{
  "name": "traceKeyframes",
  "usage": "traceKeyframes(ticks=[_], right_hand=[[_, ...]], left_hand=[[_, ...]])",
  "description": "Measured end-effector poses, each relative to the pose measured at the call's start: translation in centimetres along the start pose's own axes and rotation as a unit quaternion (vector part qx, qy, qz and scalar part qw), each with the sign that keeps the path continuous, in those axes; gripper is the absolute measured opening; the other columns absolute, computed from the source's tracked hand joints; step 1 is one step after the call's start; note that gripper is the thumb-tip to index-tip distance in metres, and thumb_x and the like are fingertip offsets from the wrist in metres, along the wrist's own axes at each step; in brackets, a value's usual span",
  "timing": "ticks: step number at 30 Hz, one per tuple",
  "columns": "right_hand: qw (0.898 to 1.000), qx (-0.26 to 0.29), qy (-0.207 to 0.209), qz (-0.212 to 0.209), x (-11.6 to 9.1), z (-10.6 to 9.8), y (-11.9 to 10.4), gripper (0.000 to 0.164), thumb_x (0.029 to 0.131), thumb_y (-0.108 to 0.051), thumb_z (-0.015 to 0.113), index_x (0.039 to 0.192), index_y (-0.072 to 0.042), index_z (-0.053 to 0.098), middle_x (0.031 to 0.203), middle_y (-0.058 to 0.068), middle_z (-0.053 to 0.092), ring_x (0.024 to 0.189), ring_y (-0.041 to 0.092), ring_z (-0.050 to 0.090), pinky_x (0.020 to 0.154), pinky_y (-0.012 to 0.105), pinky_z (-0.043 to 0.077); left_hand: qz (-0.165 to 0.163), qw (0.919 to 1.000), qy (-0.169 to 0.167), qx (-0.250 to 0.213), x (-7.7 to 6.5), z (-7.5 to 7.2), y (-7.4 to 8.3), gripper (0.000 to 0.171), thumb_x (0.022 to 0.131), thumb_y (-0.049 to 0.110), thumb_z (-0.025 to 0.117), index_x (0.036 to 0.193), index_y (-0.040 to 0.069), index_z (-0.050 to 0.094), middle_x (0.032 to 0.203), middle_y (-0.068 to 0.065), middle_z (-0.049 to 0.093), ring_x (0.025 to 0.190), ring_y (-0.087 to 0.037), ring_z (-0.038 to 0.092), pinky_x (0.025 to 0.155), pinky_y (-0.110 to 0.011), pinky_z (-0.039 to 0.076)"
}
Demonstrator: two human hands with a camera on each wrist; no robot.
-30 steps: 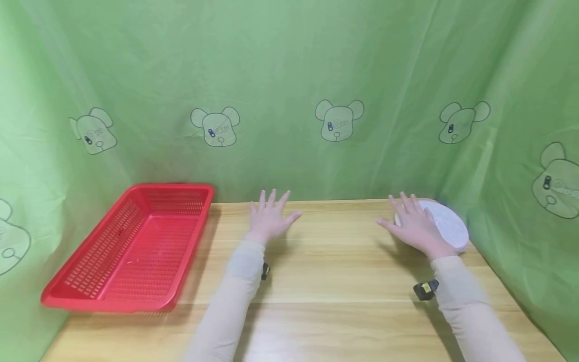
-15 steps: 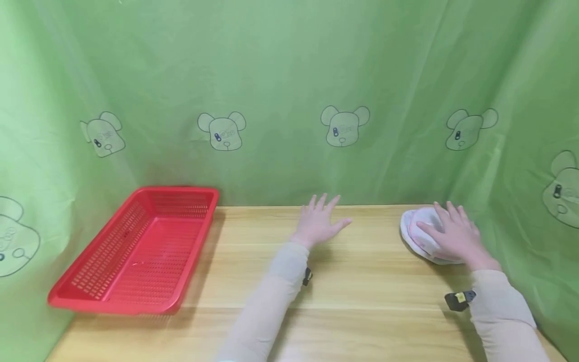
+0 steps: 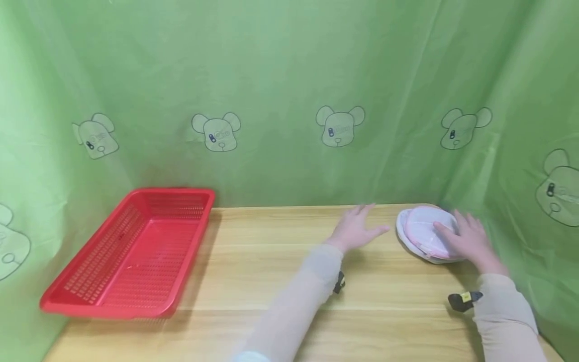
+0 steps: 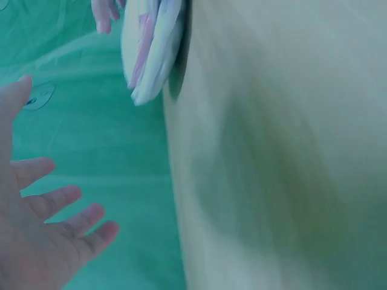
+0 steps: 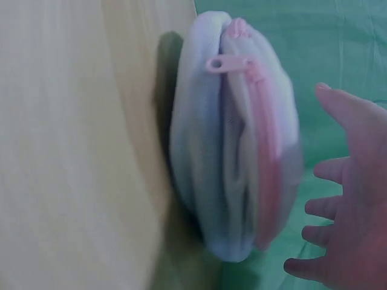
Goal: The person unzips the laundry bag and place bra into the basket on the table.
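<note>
Pouch (image 3: 422,231) just beneath the right hand (image 3: 474,241), with a gap between

On my feed the pouch lies flat at the back right of the worktop (image 3: 271,281), near the green cloth (image 3: 271,75). It is roughly round, so I find no long axis worth lining up with. It reads as layers lying low, and I can't tell whether that is one folded piece or two stacked. A pink zip (image 5: 270,157) follows the edge of the upper layer.

Height is what I'd weigh first. From the head, the right thumb seems to lie over the pouch, but the right wrist view shows cloth between the two: as I judge it, thumb and fingers are above the upper face, near but apart. Those fingers are spread and grip nothing.

The left hand (image 3: 355,229) is raised over the worktop off the pouch's left side, fingers loosely apart, holding nothing. So I make the right hand the nearer one, and from its fingers the pouch lies down and to the left. The red basket (image 3: 108,310) stands well apart on the left.
</note>
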State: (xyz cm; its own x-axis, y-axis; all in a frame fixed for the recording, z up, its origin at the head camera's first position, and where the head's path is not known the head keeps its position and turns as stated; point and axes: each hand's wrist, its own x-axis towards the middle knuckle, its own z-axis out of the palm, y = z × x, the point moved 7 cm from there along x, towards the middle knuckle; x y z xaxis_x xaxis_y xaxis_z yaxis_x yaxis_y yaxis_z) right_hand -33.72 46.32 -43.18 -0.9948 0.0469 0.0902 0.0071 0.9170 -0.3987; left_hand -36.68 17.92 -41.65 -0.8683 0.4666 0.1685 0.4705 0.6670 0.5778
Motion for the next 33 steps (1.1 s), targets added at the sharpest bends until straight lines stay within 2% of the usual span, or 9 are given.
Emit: traceKeyframes(ticks=[3, 6, 10, 16, 19, 23, 26, 30, 33], right_hand=[[0.999, 0.030, 0.005, 0.018, -0.1, 0.4, 0.9, 0.087, 0.100, -0.053, 0.035, 0.150, 0.009, 0.001, 0.147, 0.047, 0.003, 0.133, 0.068, 0.005, 0.100, 0.082, 0.009], [0.998, 0.055, 0.007, 0.035, -0.2, 0.9, 1.7, 0.087, 0.101, -0.051, 0.033, 0.147, 0.015, 0.001, 0.144, 0.050, 0.008, 0.131, 0.068, 0.010, 0.102, 0.079, 0.013], [0.996, 0.079, 0.001, 0.050, 0.1, 1.6, 2.2, 0.088, 0.102, -0.052, 0.031, 0.145, 0.019, 0.001, 0.142, 0.051, 0.009, 0.130, 0.068, 0.013, 0.105, 0.077, 0.015], [0.992, 0.099, -0.008, 0.077, 0.3, 1.8, 2.6, 0.092, 0.100, -0.056, 0.029, 0.146, 0.018, -0.002, 0.144, 0.050, 0.006, 0.131, 0.068, 0.011, 0.106, 0.076, 0.015], [0.991, 0.104, -0.014, 0.088, 0.3, 1.8, 2.7, 0.094, 0.099, -0.058, 0.029, 0.146, 0.017, -0.004, 0.144, 0.050, 0.005, 0.131, 0.068, 0.011, 0.107, 0.076, 0.015], [0.990, 0.108, -0.021, 0.094, 0.1, 1.7, 2.5, 0.095, 0.099, -0.060, 0.030, 0.147, 0.015, -0.004, 0.145, 0.049, 0.004, 0.131, 0.068, 0.011, 0.106, 0.077, 0.015], [0.989, 0.114, -0.029, 0.093, -0.1, 1.7, 2.2, 0.096, 0.099, -0.060, 0.032, 0.147, 0.015, -0.004, 0.145, 0.049, 0.004, 0.131, 0.068, 0.011, 0.106, 0.077, 0.016], [0.988, 0.120, -0.033, 0.093, -0.1, 1.8, 1.9, 0.096, 0.098, -0.060, 0.034, 0.148, 0.013, -0.003, 0.145, 0.049, 0.006, 0.131, 0.068, 0.013, 0.107, 0.076, 0.017], [0.988, 0.120, -0.030, 0.096, -0.1, 1.8, 1.9, 0.097, 0.097, -0.061, 0.036, 0.148, 0.013, 0.000, 0.145, 0.049, 0.008, 0.130, 0.068, 0.016, 0.107, 0.075, 0.019]], left_hand=[[0.003, 0.9994, -0.010, -0.033, 0.3, 1.2, 0.7, 0.076, 0.090, 0.064, 0.052, 0.152, 0.025, 0.031, 0.157, 0.000, 0.037, 0.145, -0.020, 0.035, 0.120, -0.038, 0.032], [0.002, 0.9961, -0.021, -0.085, 0.6, 2.5, 1.3, 0.074, 0.090, 0.057, 0.058, 0.151, 0.020, 0.035, 0.155, 0.001, 0.039, 0.144, -0.018, 0.035, 0.120, -0.034, 0.030], [-0.014, 0.9882, -0.020, -0.151, 1.2, 4.1, 1.5, 0.072, 0.089, 0.049, 0.064, 0.149, 0.019, 0.038, 0.153, 0.001, 0.042, 0.142, -0.016, 0.038, 0.119, -0.033, 0.033], [-0.045, 0.9745, -0.007, -0.220, 2.4, 6.6, 1.4, 0.071, 0.086, 0.044, 0.070, 0.146, 0.016, 0.044, 0.148, 0.003, 0.049, 0.136, -0.016, 0.047, 0.114, -0.029, 0.040], [-0.067, 0.9663, -0.017, -0.248, 2.7, 7.7, 1.3, 0.070, 0.085, 0.043, 0.071, 0.145, 0.017, 0.046, 0.146, 0.003, 0.052, 0.131, -0.018, 0.053, 0.109, -0.030, 0.045], [-0.078, 0.9615, -0.040, -0.260, 2.9, 9.1, 1.6, 0.065, 0.086, 0.042, 0.071, 0.143, 0.022, 0.049, 0.138, 0.001, 0.059, 0.118, -0.016, 0.060, 0.099, -0.029, 0.052], [-0.068, 0.9650, -0.049, -0.248, 2.8, 9.6, 2.2, 0.064, 0.086, 0.042, 0.071, 0.142, 0.021, 0.050, 0.137, 0.000, 0.060, 0.119, -0.013, 0.060, 0.100, -0.026, 0.051], [-0.055, 0.9688, -0.049, -0.237, 2.5, 9.4, 2.7, 0.064, 0.086, 0.043, 0.071, 0.142, 0.018, 0.051, 0.137, -0.001, 0.060, 0.123, -0.013, 0.058, 0.104, -0.023, 0.048], [-0.057, 0.9683, -0.048, -0.238, 2.5, 9.3, 2.9, 0.063, 0.086, 0.042, 0.071, 0.141, 0.017, 0.052, 0.134, -0.002, 0.063, 0.118, -0.013, 0.061, 0.100, -0.022, 0.050]])
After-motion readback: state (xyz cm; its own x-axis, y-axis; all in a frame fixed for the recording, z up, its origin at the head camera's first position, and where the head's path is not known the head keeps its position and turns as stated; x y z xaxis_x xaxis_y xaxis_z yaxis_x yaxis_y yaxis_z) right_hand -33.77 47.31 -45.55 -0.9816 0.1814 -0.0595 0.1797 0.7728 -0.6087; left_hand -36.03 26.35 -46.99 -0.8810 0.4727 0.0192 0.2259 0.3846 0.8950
